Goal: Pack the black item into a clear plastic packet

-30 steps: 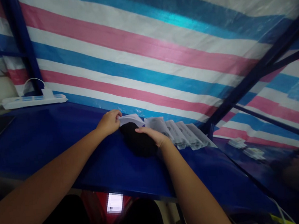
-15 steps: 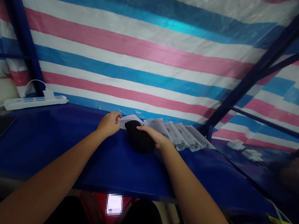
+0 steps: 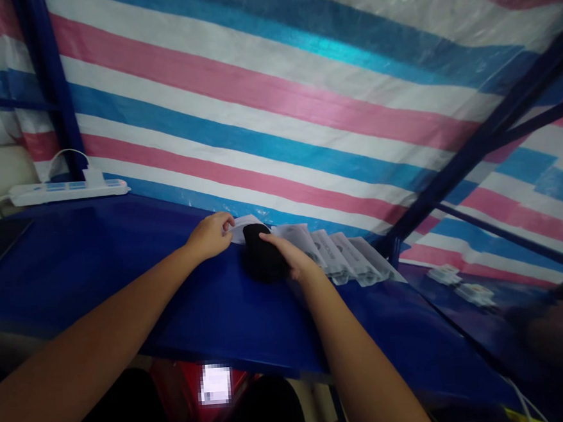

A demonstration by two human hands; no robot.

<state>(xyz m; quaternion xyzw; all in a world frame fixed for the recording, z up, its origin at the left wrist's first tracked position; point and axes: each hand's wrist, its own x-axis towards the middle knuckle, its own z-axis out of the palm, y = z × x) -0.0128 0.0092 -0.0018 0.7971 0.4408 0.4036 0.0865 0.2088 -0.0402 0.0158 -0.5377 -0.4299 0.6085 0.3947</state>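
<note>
My right hand (image 3: 290, 255) is closed around a rounded black object (image 3: 264, 256) that looks soft, its thumb lying on top; the exact kind does not show. The object is held just above the blue tabletop (image 3: 196, 307). To its left, my left hand (image 3: 213, 234) has its fingers pinched on the edge of a whitish plastic packet (image 3: 244, 226). The black object covers part of this packet, so I cannot tell whether it reaches inside. Right of my hands, several similar pale printed packets (image 3: 335, 255) lie overlapping in a row.
A white power strip (image 3: 70, 191) with a plug in it lies at the back left, near a dark flat device (image 3: 1, 243). Striped plastic sheeting (image 3: 255, 110) and a blue metal post (image 3: 434, 194) border the table. Small white items (image 3: 475, 294) lie farther right.
The black object has shifted slightly to the right and turned a little more upright in my right hand. My left hand has moved slightly right, still at the packet's edge.
</note>
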